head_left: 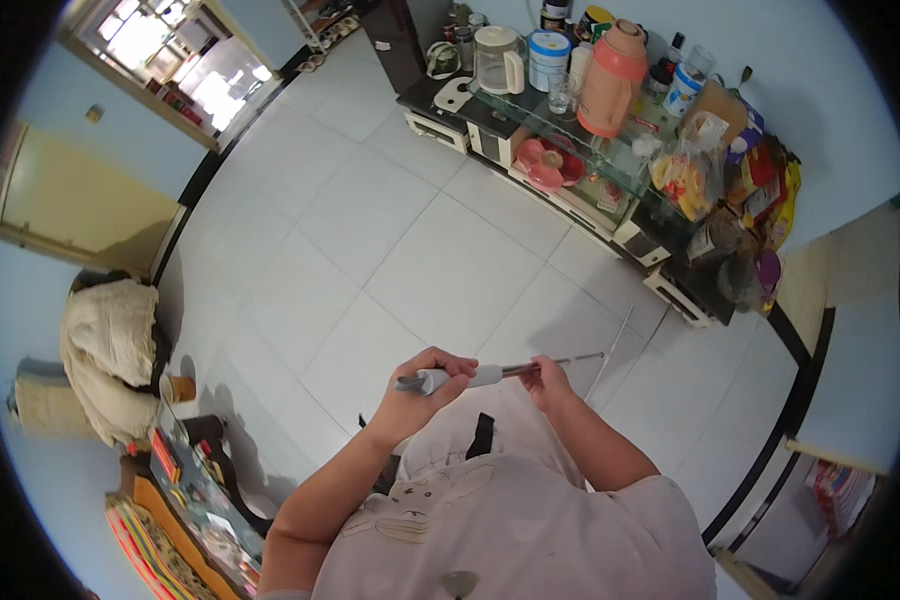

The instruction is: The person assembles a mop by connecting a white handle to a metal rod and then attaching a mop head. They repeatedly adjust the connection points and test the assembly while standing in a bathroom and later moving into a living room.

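Note:
Held across my body is a rod with a pale grey-white handle [487,376] and a thin metal shaft [576,359]; its exact kind I cannot tell. My left hand [432,378] is wrapped round the handle near its grey end. My right hand [547,384] pinches the metal shaft just past the handle, and the thin tip sticks out to the right beyond its fingers. A thin pale line or stick [612,350] shows on the floor beside the tip; I cannot tell which it is.
A glass-topped cabinet [570,130] along the far wall bears a pink thermos [613,80], a clear jug [498,60], tins and bagged food [688,178]. At left stand a cloth-covered seat [110,340] and a low glass table [202,490]. Pale floor tiles [410,250] lie between. A doorway [185,70] opens far left.

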Demonstrator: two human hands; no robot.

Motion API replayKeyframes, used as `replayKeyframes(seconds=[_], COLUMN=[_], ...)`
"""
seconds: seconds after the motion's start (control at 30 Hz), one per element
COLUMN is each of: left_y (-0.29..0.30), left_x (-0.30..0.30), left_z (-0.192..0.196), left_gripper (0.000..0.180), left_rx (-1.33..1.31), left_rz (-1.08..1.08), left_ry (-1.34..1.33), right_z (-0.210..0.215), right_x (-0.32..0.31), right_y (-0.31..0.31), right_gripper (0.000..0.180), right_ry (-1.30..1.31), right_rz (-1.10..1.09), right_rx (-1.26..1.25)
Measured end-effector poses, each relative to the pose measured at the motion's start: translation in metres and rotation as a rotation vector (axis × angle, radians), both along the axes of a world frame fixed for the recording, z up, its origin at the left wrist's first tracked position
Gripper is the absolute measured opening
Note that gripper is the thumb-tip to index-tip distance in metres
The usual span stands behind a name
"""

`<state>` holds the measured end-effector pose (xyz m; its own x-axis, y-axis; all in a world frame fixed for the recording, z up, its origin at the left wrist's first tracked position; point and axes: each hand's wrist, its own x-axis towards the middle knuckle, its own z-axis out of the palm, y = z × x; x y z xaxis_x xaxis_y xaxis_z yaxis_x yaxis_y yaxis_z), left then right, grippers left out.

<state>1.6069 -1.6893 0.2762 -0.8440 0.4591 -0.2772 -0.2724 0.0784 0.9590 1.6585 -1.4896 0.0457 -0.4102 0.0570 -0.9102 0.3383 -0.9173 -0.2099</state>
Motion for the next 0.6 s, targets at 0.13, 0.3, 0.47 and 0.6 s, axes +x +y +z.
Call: replayKeyframes(seconds=[0.13, 0.3, 0.47, 0.6], left_y=[-0.028, -0.086, -0.163, -0.187], left_x=[-0.047, -0.139, -0.233, -0.287], left_z=[-0.013, -0.001, 0.042, 0.08], left_gripper=[0.006, 0.006, 0.006, 0.008], left_rx=[-0.01, -0.057, -0.214, -0.328], left_rz=[-0.045, -0.033, 0.026, 0.103], left_ry=[0.037, 0.092, 0.259, 0.338], right_z=[-0.02, 0.033, 0.051, 0.054], right_x=[-0.049, -0.149, -0.271, -0.36], right_y=[-0.035, -0.106, -0.206, -0.266], right_gripper=[0.006, 0.011, 0.009, 0.009], right_ry=[0.056, 0.172, -0.01, 0.143], right_rz=[0.041, 0.122, 0.071, 0.112], right_rx=[0.037, -0.002, -0.022, -0.096])
